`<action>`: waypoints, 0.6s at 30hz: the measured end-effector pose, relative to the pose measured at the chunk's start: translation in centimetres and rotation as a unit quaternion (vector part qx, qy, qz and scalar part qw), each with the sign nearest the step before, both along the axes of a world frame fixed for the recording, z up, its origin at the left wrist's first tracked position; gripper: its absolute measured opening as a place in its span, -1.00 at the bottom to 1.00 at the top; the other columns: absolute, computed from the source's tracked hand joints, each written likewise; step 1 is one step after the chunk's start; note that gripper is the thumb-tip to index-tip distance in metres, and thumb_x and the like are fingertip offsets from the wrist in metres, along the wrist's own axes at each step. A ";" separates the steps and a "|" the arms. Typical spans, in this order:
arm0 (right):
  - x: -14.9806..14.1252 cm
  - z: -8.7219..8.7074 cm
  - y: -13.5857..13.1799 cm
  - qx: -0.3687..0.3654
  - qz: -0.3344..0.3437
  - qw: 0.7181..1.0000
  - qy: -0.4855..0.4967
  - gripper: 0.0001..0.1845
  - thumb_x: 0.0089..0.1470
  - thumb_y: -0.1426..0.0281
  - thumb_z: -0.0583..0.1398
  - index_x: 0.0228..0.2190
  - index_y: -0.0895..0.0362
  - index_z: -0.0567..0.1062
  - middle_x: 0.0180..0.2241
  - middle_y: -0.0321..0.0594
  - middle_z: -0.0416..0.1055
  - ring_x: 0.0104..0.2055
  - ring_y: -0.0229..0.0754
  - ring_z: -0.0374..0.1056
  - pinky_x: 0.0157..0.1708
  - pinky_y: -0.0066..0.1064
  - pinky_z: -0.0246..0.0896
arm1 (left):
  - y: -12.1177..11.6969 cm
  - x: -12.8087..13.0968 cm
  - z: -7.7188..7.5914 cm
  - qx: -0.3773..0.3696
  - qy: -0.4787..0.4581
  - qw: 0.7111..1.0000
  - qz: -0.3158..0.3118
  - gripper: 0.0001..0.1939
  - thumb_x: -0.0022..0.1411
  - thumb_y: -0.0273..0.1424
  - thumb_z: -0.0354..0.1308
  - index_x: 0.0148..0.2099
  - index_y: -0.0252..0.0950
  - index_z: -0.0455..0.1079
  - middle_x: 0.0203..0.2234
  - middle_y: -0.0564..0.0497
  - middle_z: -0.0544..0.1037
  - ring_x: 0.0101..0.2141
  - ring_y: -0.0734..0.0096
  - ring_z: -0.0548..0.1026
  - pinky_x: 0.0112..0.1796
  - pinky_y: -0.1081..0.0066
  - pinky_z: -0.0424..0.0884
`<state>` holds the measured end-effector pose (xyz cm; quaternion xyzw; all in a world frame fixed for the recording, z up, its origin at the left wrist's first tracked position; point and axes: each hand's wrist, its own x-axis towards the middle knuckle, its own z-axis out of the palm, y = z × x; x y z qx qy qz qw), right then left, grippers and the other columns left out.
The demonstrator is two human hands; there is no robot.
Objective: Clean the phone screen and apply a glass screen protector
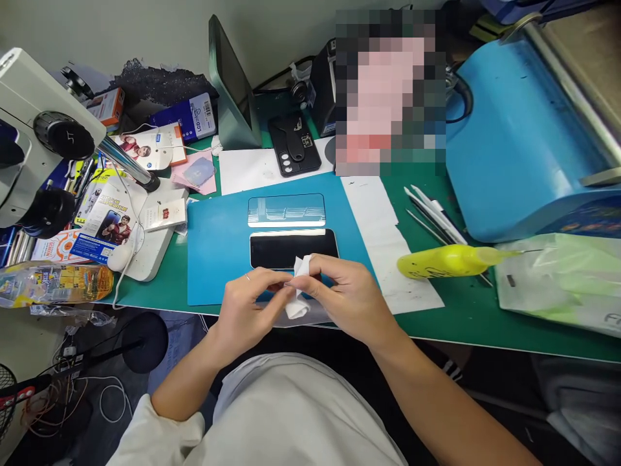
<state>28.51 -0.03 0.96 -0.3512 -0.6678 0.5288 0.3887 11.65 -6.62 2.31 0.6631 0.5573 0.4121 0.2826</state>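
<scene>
A crumpled white tissue (297,309) is pinched between the fingers of both hands, above the front edge of the blue mat (218,246). My right hand (349,291) grips it with thumb and curled fingers. The fingertips of my left hand (250,307) close on its left side. Just beyond the hands lies a phone with a dark screen (281,247), its near right part hidden by my right hand. Behind the phone, a clear glass panel with a dark rim (286,210) rests on the mat.
To the right lie a yellow squeeze bottle with a needle tip (436,260), several tweezers and pens (434,210), a plastic bag (557,278) and a large blue machine (504,142). A black phone case (294,145) lies behind. A microscope (63,129), boxes and drink bottle (58,283) crowd the left.
</scene>
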 end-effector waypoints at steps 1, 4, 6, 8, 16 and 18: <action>0.2 -0.2 0.0 0.010 0.000 1.000 0.002 -0.47 0.27 0.03 0.24 -0.59 0.10 0.36 -0.59 -0.38 0.26 -0.53 -0.32 0.17 -0.52 -0.44 0.07 | 0.0 0.0 -0.1 -0.008 -0.010 1.000 0.007 -0.92 0.41 -0.42 0.24 -0.11 -0.24 0.56 -0.32 0.03 0.67 -0.32 0.45 0.59 -0.25 0.44 0.51; 0.7 -0.6 -0.1 0.039 -0.015 0.999 -0.004 -0.50 0.32 0.10 0.21 -0.57 0.09 0.34 -0.58 -0.38 0.23 -0.52 -0.32 0.16 -0.51 -0.43 0.07 | 0.0 -0.1 -0.4 -0.043 -0.047 0.998 0.026 -0.93 0.38 -0.44 0.25 -0.15 -0.24 0.58 -0.33 0.04 0.67 -0.33 0.45 0.60 -0.26 0.47 0.52; 1.0 -0.6 -0.1 0.053 -0.028 0.998 -0.027 -0.53 0.33 0.15 0.20 -0.56 0.08 0.34 -0.57 -0.39 0.23 -0.52 -0.31 0.15 -0.51 -0.43 0.07 | -0.1 -0.4 -0.4 -0.062 -0.066 0.995 0.048 -0.92 0.37 -0.44 0.25 -0.17 -0.24 0.59 -0.32 0.05 0.68 -0.33 0.47 0.60 -0.26 0.48 0.52; 1.3 -0.4 0.0 0.071 -0.046 0.995 -0.055 -0.55 0.34 0.21 0.20 -0.56 0.08 0.30 -0.58 -0.40 0.22 -0.53 -0.32 0.14 -0.52 -0.43 0.06 | -0.2 -0.8 -0.5 -0.076 -0.071 0.992 0.075 -0.91 0.38 -0.42 0.25 -0.14 -0.23 0.59 -0.31 0.05 0.68 -0.33 0.47 0.60 -0.26 0.49 0.52; 1.3 -1.6 1.5 0.232 -0.091 0.947 -0.203 -0.63 0.36 0.31 0.18 -0.51 0.06 0.30 -0.54 -0.33 0.29 -0.46 -0.23 0.20 -0.42 -0.35 0.12 | 0.5 -2.7 -1.5 -0.031 0.070 0.989 0.128 -0.76 0.45 -0.44 0.13 0.08 -0.21 0.54 -0.23 0.00 0.71 -0.27 0.35 0.64 -0.23 0.36 0.51; 1.1 -2.2 1.8 0.265 -0.101 0.929 -0.237 -0.68 0.37 0.32 0.16 -0.47 0.07 0.36 -0.50 -0.29 0.35 -0.42 -0.19 0.25 -0.38 -0.33 0.16 | 0.6 -2.9 -1.7 0.010 0.137 0.982 0.133 -0.72 0.46 -0.49 0.09 0.14 -0.21 0.50 -0.17 -0.01 0.71 -0.21 0.31 0.64 -0.17 0.30 0.52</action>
